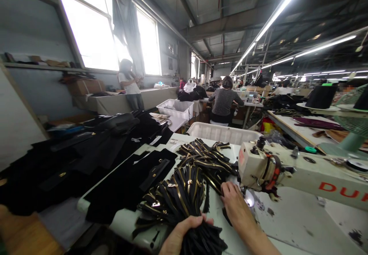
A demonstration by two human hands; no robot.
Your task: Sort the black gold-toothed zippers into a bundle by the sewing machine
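Note:
My left hand [181,234] grips the near end of a fanned bundle of black zippers with gold teeth [179,193] lying on the white sewing table [290,216]. My right hand [234,205] rests on the table just right of that bundle, its fingers touching black zipper tape close to the needle area of the white sewing machine [287,170]. A second heap of the same zippers [207,157] lies farther back on the table.
Black fabric pieces [129,182] cover the table's left side, with more piled on a bench [71,151]. White plastic bins [222,132] stand behind. A seated person [224,102] works ahead; another stands by the window [129,82]. A green fan [350,121] is at right.

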